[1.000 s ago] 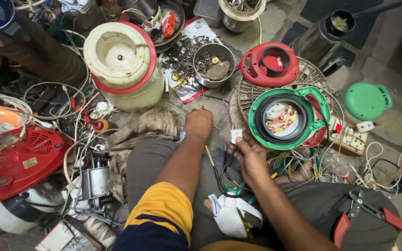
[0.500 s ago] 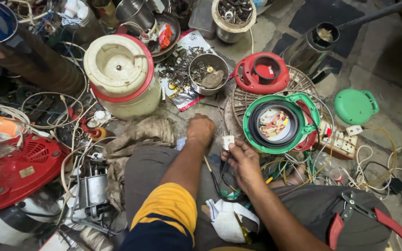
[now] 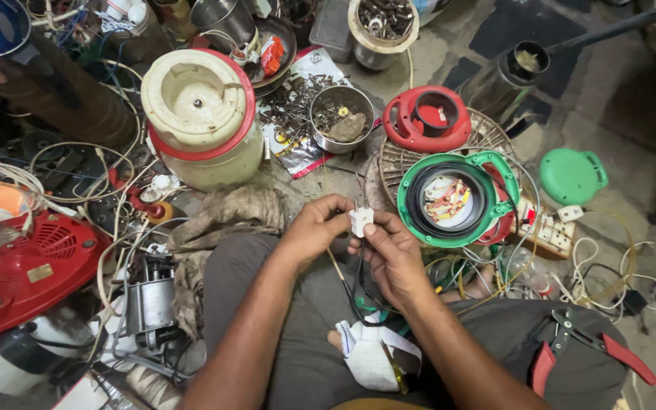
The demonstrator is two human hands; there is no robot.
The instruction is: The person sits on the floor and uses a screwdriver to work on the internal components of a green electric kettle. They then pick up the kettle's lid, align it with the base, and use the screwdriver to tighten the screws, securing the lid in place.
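Seated on a workshop floor, a person pinches a small white electrical plug (image 3: 360, 221) between both hands at frame centre: the left hand (image 3: 314, 228) grips its left side with thumb and fingers closed on it, the right hand (image 3: 389, 250) clasps it from below, a black cord (image 3: 358, 288) trailing down toward the lap. At 6 o'clock a white bandaged foot (image 3: 370, 357) rests between the knees; red-handled pliers (image 3: 571, 342) lie at 4 o'clock. A green-rimmed appliance housing (image 3: 457, 199) sits at 3 o'clock, just beside the plug. At 9 o'clock lies a red fan cover (image 3: 20, 266). Farther off, at 11 o'clock, stands a cream mixer base (image 3: 200, 114); a steel bowl (image 3: 341, 118) of hardware at 12.
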